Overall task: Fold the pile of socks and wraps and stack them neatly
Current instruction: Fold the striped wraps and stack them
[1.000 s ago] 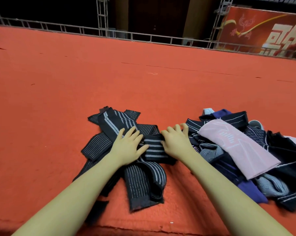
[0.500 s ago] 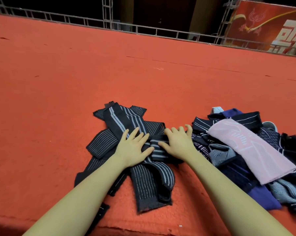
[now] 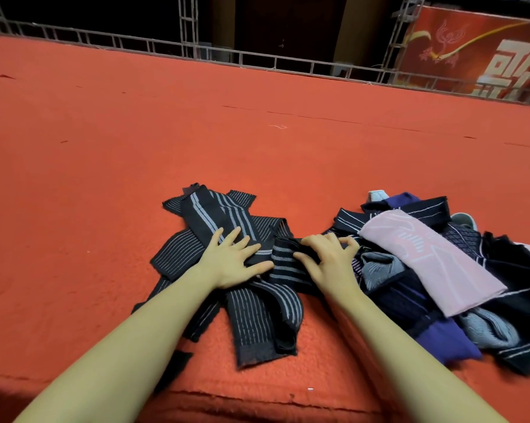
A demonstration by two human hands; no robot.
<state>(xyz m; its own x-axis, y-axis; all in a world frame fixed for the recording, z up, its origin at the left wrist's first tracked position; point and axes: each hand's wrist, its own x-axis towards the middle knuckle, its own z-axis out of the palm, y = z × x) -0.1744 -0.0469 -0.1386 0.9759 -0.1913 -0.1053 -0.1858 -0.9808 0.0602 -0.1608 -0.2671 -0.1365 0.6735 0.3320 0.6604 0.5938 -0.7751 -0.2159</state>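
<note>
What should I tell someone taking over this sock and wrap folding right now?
Left hand: open, flat, pressing down on the dark striped wraps.
Right hand: fingers curled on the edge of a small folded striped wrap between the two hands.
Striped wraps lie crisscrossed on the red carpet, overlapping loosely rather than squared up.
To the right, the unsorted pile: a pink sock on top, purple and grey pieces beneath.
Done: some wraps gathered on the left.
Left: finish this fold, square the stack, then work through the right pile.
</note>
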